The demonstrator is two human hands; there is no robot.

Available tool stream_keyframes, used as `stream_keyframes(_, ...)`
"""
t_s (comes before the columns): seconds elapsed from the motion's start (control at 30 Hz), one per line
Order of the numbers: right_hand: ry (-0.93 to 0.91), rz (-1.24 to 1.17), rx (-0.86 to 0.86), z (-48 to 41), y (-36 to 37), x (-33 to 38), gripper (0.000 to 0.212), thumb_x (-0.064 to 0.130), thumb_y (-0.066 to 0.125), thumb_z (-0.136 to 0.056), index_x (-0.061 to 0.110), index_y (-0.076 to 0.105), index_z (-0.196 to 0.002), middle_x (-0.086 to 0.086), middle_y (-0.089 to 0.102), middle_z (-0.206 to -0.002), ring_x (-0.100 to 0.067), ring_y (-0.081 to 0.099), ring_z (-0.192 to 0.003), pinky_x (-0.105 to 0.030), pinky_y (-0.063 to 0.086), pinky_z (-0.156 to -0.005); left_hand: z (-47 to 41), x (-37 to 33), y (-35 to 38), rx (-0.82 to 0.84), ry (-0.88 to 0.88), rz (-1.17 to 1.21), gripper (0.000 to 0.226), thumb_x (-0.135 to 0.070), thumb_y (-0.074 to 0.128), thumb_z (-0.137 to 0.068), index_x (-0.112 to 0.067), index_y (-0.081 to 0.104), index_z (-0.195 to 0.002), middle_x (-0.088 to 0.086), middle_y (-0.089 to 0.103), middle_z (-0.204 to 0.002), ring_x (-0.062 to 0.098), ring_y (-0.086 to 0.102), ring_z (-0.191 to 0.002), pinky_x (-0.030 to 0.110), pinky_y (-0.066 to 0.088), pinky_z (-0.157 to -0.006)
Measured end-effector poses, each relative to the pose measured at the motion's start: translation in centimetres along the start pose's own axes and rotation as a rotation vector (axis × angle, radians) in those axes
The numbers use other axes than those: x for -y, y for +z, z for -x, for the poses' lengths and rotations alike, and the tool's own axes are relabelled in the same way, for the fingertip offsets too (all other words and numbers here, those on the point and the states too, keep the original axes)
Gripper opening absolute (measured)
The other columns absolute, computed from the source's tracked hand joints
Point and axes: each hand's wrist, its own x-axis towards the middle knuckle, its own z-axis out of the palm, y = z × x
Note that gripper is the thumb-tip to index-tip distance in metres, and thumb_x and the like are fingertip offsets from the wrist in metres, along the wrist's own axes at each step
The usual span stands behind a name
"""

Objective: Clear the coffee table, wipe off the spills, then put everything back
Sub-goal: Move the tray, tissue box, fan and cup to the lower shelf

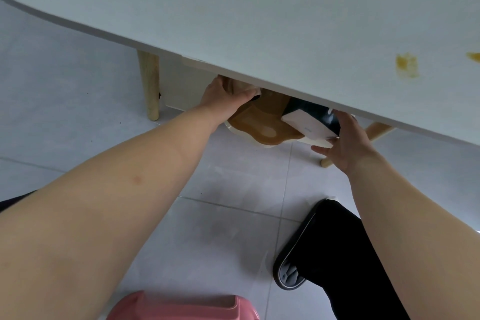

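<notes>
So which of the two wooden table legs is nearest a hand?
The slanted right leg, just behind the right hand; the left leg stands well clear of the left hand.

Pale, washed-out tones from where I sit, broken by a few strong colours.

The smooth grey-white coffee tabletop (259,8) fills the upper frame, marked at the right by a smeared mustard-yellow spill (406,66) and an orange-yellow spill (474,56) at the frame edge. Its light blond wooden legs (149,86) show faint grain. Beneath it, at centre, I make out a brown scalloped tray (259,127) with a cream rim, a plain white box (309,126) and a dark teal packet (304,109). The pale grey floor tiles (78,73) have thin darker joints. At lower right are a black slipper (288,275) with a grey insole and a black trouser leg (350,254). At bottom centre is a pink plastic item (181,306).
</notes>
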Motion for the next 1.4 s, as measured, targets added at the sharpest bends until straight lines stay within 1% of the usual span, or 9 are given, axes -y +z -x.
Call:
stream_keyframes(0.2, 0.044, 0.011, -0.023, 0.2, -0.5, -0.2, 0.033, 0.035, 0.051, -0.087, 0.026, 0.042, -0.117, -0.004, 0.047, -0.125, -0.029, 0.045, -0.121, -0.05, 0.042, -0.086, 0.5, 0.1, -0.3, -0.041, -0.012, 0.044, 0.066, -0.043, 0.07, -0.068, -0.013, 0.048, -0.123, 0.004, 0.054, -0.123, 0.017, 0.05, -0.106, 0.029, 0.043, -0.083)
stream_keyframes(0.4, 0.06, -0.011, -0.062, 0.9, -0.8, -0.1, 0.055, 0.04, 0.052, -0.086, 0.026, 0.031, -0.136, -0.004, 0.035, -0.145, -0.029, 0.037, -0.129, -0.051, 0.04, -0.092, 1.5, 0.2, -0.3, -0.05, 0.051, 0.006, 0.055, -0.03, 0.067, -0.074, -0.007, 0.046, -0.119, 0.007, 0.052, -0.111, 0.017, 0.049, -0.097, 0.026, 0.039, -0.077)
stream_keyframes(0.5, 0.056, 0.0, -0.06, 1.3, -0.9, 0.2, 0.053, 0.038, 0.052, -0.086, 0.024, 0.033, -0.135, -0.003, 0.037, -0.144, -0.029, 0.039, -0.127, -0.049, 0.041, -0.089, 2.0, 0.1, -0.4, -0.085, 0.078, -0.019, 0.046, -0.025, 0.064, -0.077, -0.006, 0.046, -0.116, 0.004, 0.05, -0.103, 0.015, 0.047, -0.094, 0.021, 0.035, -0.076)
stream_keyframes(0.67, 0.017, 0.042, -0.048, 1.7, -0.7, 0.2, 0.053, 0.036, 0.055, -0.085, 0.023, 0.034, -0.132, -0.005, 0.039, -0.14, -0.029, 0.039, -0.126, -0.05, 0.042, -0.089, 1.6, -0.2, -0.7, -0.091, 0.027, 0.017, 0.062, -0.027, 0.069, -0.073, -0.008, 0.042, -0.125, 0.01, 0.05, -0.129, 0.025, 0.049, -0.117, 0.027, 0.04, -0.09)
stream_keyframes(0.8, -0.023, 0.059, -0.029, 1.7, -0.5, 0.1, 0.03, 0.033, 0.052, -0.086, 0.029, 0.042, -0.114, -0.003, 0.047, -0.124, -0.03, 0.043, -0.123, -0.05, 0.042, -0.09, 1.2, 0.2, -0.9, -0.066, 0.008, 0.036, 0.064, -0.03, 0.072, -0.067, -0.006, 0.049, -0.121, 0.017, 0.056, -0.124, 0.027, 0.053, -0.115, 0.042, 0.044, -0.102)
stream_keyframes(0.9, -0.041, 0.067, -0.027, 1.9, -0.5, 0.1, 0.023, 0.033, 0.051, -0.087, 0.032, 0.039, -0.107, 0.001, 0.044, -0.118, -0.029, 0.042, -0.124, -0.05, 0.043, -0.09, 1.2, 0.4, -0.9, -0.061, 0.03, 0.052, 0.066, -0.029, 0.075, -0.064, -0.008, 0.049, -0.121, 0.015, 0.057, -0.124, 0.027, 0.054, -0.115, 0.042, 0.044, -0.101)
stream_keyframes(1.2, -0.043, 0.105, -0.058, 2.4, -0.6, -0.2, 0.054, 0.04, 0.05, -0.087, 0.027, 0.03, -0.135, 0.0, 0.036, -0.141, -0.025, 0.036, -0.125, -0.048, 0.04, -0.092, -0.6, 0.2, 1.2, -0.16, 0.07, -0.16, 0.085, -0.035, 0.077, -0.062, -0.011, 0.036, -0.133, 0.008, 0.042, -0.137, 0.021, 0.04, -0.128, 0.034, 0.034, -0.109)
stream_keyframes(1.33, -0.144, 0.209, -0.073, 3.5, -1.0, -0.1, 0.051, 0.034, 0.05, -0.089, 0.026, 0.032, -0.136, 0.016, 0.047, -0.105, -0.022, 0.041, -0.112, -0.038, 0.038, -0.086, 1.2, 0.4, -0.3, -0.2, 0.018, -0.138, 0.084, -0.033, 0.076, -0.062, -0.009, 0.035, -0.131, 0.012, 0.042, -0.137, 0.026, 0.04, -0.128, 0.038, 0.035, -0.108)
stream_keyframes(1.4, -0.167, 0.203, -0.1, 4.7, -1.1, 0.4, 0.05, 0.035, 0.05, -0.088, 0.025, 0.034, -0.135, 0.009, 0.047, -0.101, -0.022, 0.042, -0.104, -0.039, 0.035, -0.085, 3.2, 0.0, -1.3, -0.227, 0.03, -0.212, 0.083, -0.035, 0.072, -0.068, -0.007, 0.029, -0.135, 0.014, 0.034, -0.141, 0.028, 0.032, -0.132, 0.036, 0.031, -0.107)
